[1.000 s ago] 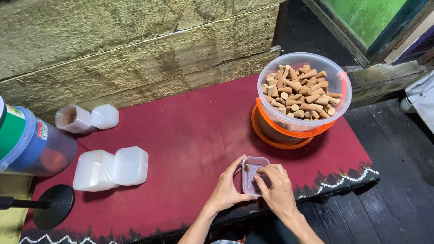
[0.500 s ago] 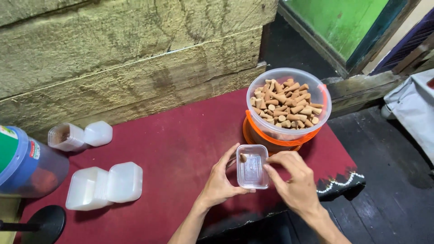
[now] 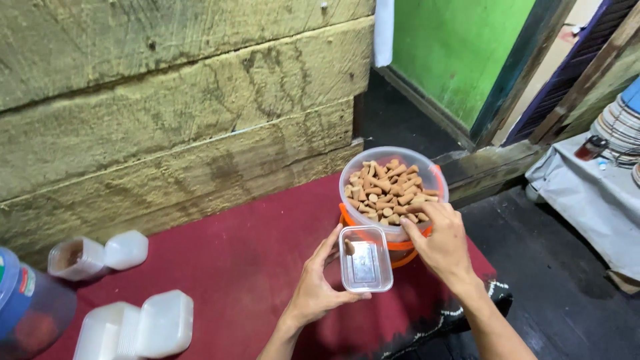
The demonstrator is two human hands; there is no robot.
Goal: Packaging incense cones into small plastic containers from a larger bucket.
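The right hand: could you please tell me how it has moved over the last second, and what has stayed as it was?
The right hand left the small clear box and reached up into the tub of brown cones, fingers on them. The left hand still holds the box, one cone inside.

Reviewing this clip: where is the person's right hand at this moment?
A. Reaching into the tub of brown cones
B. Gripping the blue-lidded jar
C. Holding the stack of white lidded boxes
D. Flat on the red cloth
A: the right hand has its fingertips in among the brown cones at the near rim of the clear tub, while the left hand holds the small clear box.
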